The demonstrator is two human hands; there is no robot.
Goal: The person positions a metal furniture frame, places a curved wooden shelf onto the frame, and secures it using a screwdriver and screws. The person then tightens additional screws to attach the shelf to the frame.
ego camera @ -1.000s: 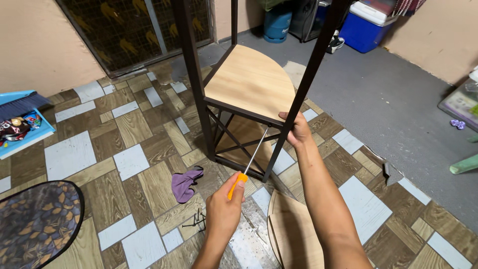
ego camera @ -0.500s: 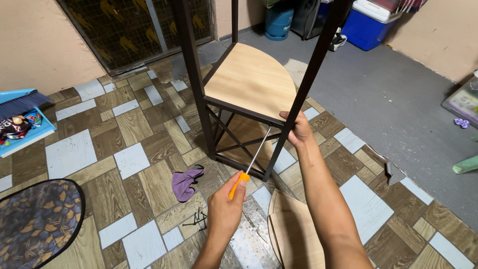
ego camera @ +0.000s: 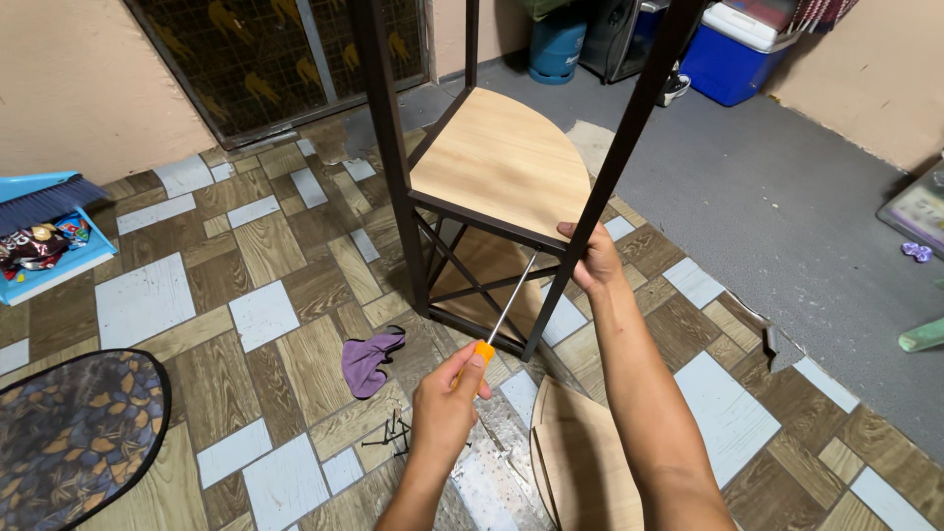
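Observation:
A corner shelf with a dark metal frame and a quarter-round wooden shelf board stands on the tiled floor in front of me. My left hand grips the orange handle of a screwdriver, whose long shaft points up to the frame just under the board's front edge. My right hand clasps the frame's right front leg at the level of the board. A loose wooden shelf board lies on the floor between my forearms.
A purple cloth and a small pile of dark screws lie on the tiles left of my left hand. A patterned round cushion sits bottom left, a blue dustpan with a brush left, a blue cooler far right.

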